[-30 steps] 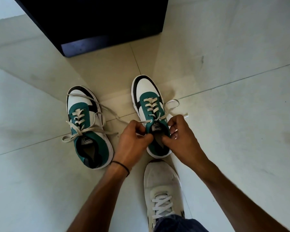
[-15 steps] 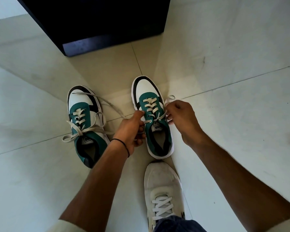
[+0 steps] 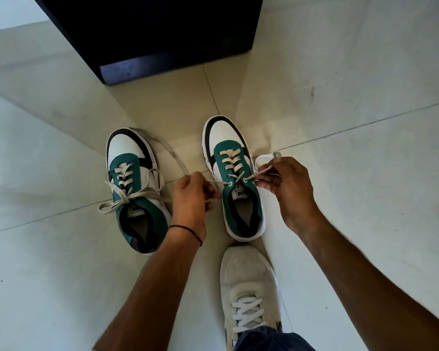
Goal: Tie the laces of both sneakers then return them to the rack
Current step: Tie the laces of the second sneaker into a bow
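On the floor (image 3: 352, 138), the lace (image 3: 251, 176) of the untied sneaker (image 3: 226, 133) is stretched sideways. Each end is pinched in a clamped grip, by left hand (image 3: 190, 198) and right hand (image 3: 288, 188).

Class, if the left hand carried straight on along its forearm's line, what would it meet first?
Probably the untied green sneaker; the left hand, gripping its lace, is just beside it, though depth is unclear.

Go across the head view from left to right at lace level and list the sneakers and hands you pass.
Tied green sneaker → left hand, pinching a lace end → untied green sneaker → right hand, holding the other lace end.
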